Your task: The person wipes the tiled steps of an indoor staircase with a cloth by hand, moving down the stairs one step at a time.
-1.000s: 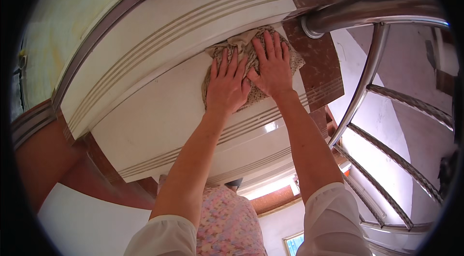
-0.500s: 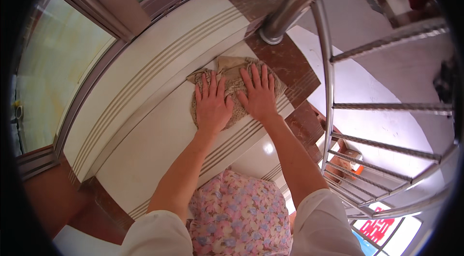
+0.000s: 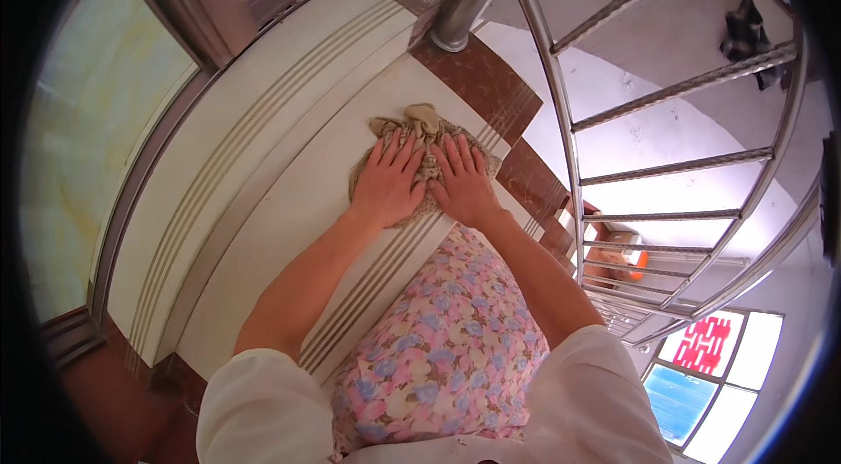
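Both my hands press flat on a crumpled brown patterned cloth, which lies on a cream stair tread with dark grooved lines. My left hand covers the cloth's left part, its fingers stretched out and pointing away from me. On the cloth's right part rests my right hand, fingers likewise extended and slightly spread. The two thumbs come close together in the middle. Cloth bunches up beyond my fingertips, and its stretch beneath the palms is hidden.
A metal railing with twisted bars runs down the right side, its thick post standing by the red-brown stair edge. Another grooved step rises on the far side. Glass panels in a brown frame stand left.
The cloth has been pulled nearer to me from the step's back edge and is more bunched beyond my fingers. Both hands stay on it. My view has shifted, showing more of the floral garment.
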Demonstrator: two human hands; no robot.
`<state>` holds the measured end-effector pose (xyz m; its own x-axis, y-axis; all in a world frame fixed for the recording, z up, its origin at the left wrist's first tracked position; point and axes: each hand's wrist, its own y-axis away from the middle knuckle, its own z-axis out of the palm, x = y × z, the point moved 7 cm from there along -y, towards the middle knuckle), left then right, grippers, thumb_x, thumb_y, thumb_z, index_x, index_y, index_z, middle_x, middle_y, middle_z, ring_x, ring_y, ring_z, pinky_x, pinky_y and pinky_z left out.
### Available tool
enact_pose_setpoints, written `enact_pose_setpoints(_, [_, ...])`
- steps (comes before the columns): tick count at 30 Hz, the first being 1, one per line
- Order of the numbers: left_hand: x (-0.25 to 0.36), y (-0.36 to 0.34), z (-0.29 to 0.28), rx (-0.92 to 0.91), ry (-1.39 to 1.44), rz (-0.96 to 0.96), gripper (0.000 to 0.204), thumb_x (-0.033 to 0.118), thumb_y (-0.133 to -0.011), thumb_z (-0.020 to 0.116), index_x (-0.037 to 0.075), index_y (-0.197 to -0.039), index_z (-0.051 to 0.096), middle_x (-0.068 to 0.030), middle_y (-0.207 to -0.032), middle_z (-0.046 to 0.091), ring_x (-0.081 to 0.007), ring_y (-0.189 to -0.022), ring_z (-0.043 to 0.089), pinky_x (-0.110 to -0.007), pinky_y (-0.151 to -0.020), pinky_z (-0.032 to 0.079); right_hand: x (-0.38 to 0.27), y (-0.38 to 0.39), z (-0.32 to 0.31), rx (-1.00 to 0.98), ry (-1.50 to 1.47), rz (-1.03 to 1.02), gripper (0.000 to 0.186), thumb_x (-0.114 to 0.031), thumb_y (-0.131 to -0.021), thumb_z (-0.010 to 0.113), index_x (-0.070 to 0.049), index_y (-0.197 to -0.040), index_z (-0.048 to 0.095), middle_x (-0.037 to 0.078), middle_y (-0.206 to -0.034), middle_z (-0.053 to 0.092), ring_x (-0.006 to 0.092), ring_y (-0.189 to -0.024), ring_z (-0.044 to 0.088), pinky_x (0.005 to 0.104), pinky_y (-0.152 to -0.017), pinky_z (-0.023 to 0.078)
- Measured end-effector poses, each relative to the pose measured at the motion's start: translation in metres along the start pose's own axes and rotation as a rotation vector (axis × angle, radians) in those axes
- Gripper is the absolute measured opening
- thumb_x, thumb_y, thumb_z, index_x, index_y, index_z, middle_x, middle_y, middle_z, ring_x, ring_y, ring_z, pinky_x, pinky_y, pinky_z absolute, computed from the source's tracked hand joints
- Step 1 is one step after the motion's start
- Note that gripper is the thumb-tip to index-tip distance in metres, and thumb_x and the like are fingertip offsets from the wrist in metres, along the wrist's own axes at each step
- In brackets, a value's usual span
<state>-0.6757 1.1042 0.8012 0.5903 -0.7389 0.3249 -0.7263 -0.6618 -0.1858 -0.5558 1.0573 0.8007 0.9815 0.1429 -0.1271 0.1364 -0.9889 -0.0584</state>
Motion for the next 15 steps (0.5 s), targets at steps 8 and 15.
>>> enact_pose_setpoints(8, [-0.017, -0.021, 0.004, 0.013, -0.026, -0.066, 0.057, 0.038, -0.097, 0.038, 0.008, -0.146, 0.034, -0.0119, -0.154, 0.027, -0.0300, -0.143, 0.022, -0.046, -0.117, 0.013, 0.028, -0.041, -0.003, -0.194, 0.092, 0.365, 0.071, -0.050, -0.094, 0.041, -0.016, -0.152, 0.016, 0.018, -0.157, 0.013, 0.0426, -0.144, 0.008, 0.0583, -0.112, 0.014])
enact_pose_setpoints(15, [-0.012, -0.024, 0.001, -0.040, 0.045, -0.049, 0.056, 0.037, -0.097, 0.040, 0.010, -0.146, 0.034, -0.0108, -0.154, 0.027, -0.0293, -0.143, 0.021, -0.046, -0.117, 0.013, 0.020, -0.043, -0.011, -0.498, 0.145, 0.469, 0.075, -0.053, -0.095, 0.036, -0.013, -0.153, 0.009, 0.017, -0.158, 0.006, 0.0419, -0.144, 0.008, 0.0582, -0.111, 0.019])
